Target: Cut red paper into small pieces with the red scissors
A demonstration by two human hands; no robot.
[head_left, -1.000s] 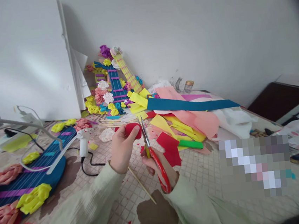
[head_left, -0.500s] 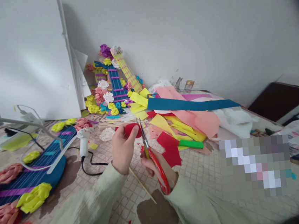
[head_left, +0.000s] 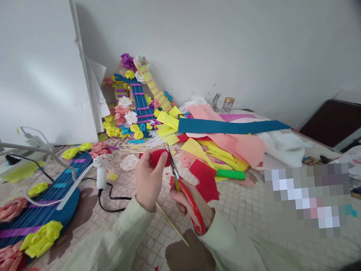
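Hands first: two of them, both busy. Left hand (head_left: 148, 183) has thumb and fingers pinched on one small red paper piece (head_left: 159, 157), right hand (head_left: 202, 201) is curled round the handles of one pair of scissors (head_left: 187, 192), blades only slightly apart.

Rest of the count on the tabletop (head_left: 245, 214): one bigger red sheet (head_left: 205, 184), one green strip (head_left: 231, 174), one long blue strip (head_left: 230, 125), one glue gun (head_left: 101, 176), one jar (head_left: 228, 104), one loose stick (head_left: 172, 223) right below the hands, and one blue paper guitar (head_left: 70, 200) lying over on the left. Yellow and pink scraps overlap too much to count tbh.

As for where the red piece is, it's up at the left fingertips, held under the thumb, with its right edge next to the blades. Can't tell if they're actually biting into it.

Versus a second ago, barely anything: scissor tips sit a touch further left, same grip in both hands, everything lying around looks unmoved
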